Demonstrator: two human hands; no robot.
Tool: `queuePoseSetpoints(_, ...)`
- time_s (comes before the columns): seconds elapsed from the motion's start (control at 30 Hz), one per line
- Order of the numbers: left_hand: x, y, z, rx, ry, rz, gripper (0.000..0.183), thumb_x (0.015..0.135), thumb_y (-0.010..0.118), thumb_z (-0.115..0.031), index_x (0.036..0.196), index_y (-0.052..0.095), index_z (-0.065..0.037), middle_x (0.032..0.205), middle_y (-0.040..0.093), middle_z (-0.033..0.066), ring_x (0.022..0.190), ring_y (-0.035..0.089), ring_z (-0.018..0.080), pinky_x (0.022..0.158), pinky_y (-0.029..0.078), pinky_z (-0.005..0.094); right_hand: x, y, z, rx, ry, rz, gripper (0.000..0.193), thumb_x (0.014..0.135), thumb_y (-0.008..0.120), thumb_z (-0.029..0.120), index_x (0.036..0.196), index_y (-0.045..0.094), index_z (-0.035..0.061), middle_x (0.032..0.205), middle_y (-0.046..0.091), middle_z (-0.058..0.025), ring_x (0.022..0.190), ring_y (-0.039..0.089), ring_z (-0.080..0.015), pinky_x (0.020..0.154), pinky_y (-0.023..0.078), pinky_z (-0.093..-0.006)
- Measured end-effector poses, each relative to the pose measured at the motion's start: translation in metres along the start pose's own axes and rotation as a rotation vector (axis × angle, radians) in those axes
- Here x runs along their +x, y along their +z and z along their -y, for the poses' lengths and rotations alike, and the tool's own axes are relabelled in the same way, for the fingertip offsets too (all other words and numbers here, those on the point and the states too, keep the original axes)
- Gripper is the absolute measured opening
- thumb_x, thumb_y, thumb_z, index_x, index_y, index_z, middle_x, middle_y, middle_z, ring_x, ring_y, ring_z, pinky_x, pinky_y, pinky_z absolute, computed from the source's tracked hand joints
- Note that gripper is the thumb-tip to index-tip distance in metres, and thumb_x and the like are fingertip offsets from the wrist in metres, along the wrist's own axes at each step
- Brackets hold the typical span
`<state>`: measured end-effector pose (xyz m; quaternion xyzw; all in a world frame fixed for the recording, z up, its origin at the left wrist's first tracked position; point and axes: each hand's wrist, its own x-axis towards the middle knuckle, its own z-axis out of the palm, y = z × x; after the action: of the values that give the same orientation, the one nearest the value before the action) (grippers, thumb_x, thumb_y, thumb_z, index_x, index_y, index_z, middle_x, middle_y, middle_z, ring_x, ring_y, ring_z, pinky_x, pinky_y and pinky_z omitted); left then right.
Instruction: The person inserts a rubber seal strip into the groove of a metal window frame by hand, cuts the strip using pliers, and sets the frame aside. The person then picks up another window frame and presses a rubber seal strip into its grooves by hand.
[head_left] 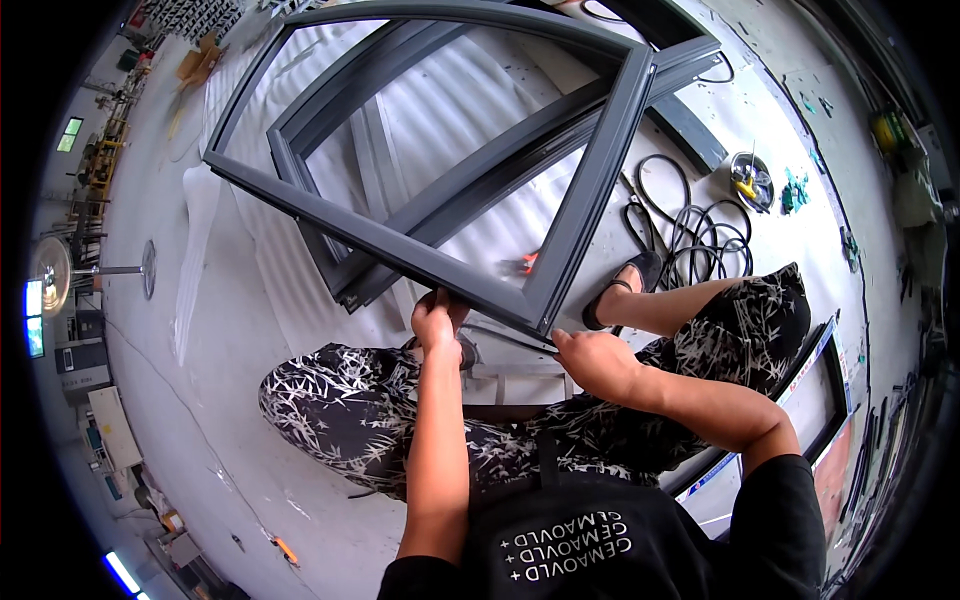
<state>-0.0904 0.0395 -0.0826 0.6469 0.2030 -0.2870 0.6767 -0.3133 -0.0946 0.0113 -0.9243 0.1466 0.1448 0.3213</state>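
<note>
A dark grey window frame (370,236) is tilted up in front of me, its near corner close to my body. My left hand (438,320) is closed round its lower edge, with some fingers hidden under the profile. Beside the near corner, my right hand (597,364) pinches what looks like the end of a thin dark rubber strip (510,340). That strip runs below the frame's edge toward my left hand. A second grey frame (455,190) lies underneath, crossing the first at an angle. Red-handled pliers (527,263) show through the opening.
Black rubber strip (690,235) lies coiled on the floor at the right. Past it stands a round metal bowl (751,182) holding a yellow-handled tool. Wavy white sheeting (270,240) lies under the frames. A round-based metal stand (110,270) is at far left, an orange-handled tool (287,551) lower left.
</note>
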Motion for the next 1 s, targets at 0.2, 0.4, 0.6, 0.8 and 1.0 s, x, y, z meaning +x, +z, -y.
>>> queuePoseSetpoints(0.2, -0.02, 0.002, 0.018, 0.02, -0.027, 0.096, 0.021, 0.096, 0.06, -0.016, 0.107, 0.057, 0.002, 0.094, 0.067, 0.0083, 0.071, 0.066, 0.0173, 0.065, 0.058, 0.032, 0.0, -0.003, -0.001, -0.029, -0.009, 0.005, 0.016, 0.092, 0.051, 0.015, 0.095, 0.054, -0.0003, 0.08, 0.067, -0.0177, 0.073, 0.067, -0.0353, 0.061, 0.053, -0.0454)
queuePoseSetpoints(0.4, -0.028, 0.005, 0.019, 0.008, -0.063, 0.067, 0.021, 0.096, 0.059, -0.012, 0.108, 0.056, 0.004, 0.093, 0.066, 0.0109, 0.076, 0.067, 0.0211, 0.073, 0.061, 0.0334, -0.001, 0.012, -0.006, -0.093, -0.028, -0.057, 0.022, 0.092, 0.056, 0.025, 0.095, 0.054, 0.0028, 0.07, 0.065, -0.0129, 0.066, 0.066, -0.0323, 0.055, 0.053, -0.0428)
queuePoseSetpoints(0.6, -0.042, 0.012, 0.03, 0.139, -0.034, 0.078, 0.024, 0.097, 0.057, -0.014, 0.112, 0.054, 0.005, 0.096, 0.066, 0.0117, 0.081, 0.067, 0.021, 0.076, 0.06, 0.0363, 0.002, 0.017, -0.007, -0.132, -0.06, -0.078, 0.023, 0.093, 0.056, 0.026, 0.095, 0.055, 0.0027, 0.069, 0.065, -0.0123, 0.065, 0.067, -0.0321, 0.052, 0.052, -0.0424)
queuePoseSetpoints(0.8, -0.056, 0.007, 0.043, 0.25, -0.045, 0.238, 0.024, 0.097, 0.058, -0.017, 0.112, 0.056, 0.002, 0.099, 0.067, 0.0103, 0.083, 0.068, 0.018, 0.07, 0.059, 0.031, 0.003, 0.013, -0.005, -0.159, -0.045, -0.045, 0.015, 0.09, 0.054, 0.015, 0.096, 0.055, 0.0012, 0.072, 0.067, -0.013, 0.066, 0.068, -0.0313, 0.053, 0.053, -0.042)
queuePoseSetpoints(1.0, -0.063, 0.012, 0.045, 0.153, -0.088, 0.201, 0.023, 0.093, 0.065, -0.018, 0.101, 0.059, 0.003, 0.089, 0.066, 0.0076, 0.069, 0.064, 0.0162, 0.063, 0.055, 0.0269, 0.002, 0.004, 0.002, -0.182, -0.015, 0.038, 0.018, 0.088, 0.051, 0.007, 0.102, 0.057, -0.0022, 0.082, 0.069, -0.0144, 0.076, 0.069, -0.0305, 0.059, 0.055, -0.0394)
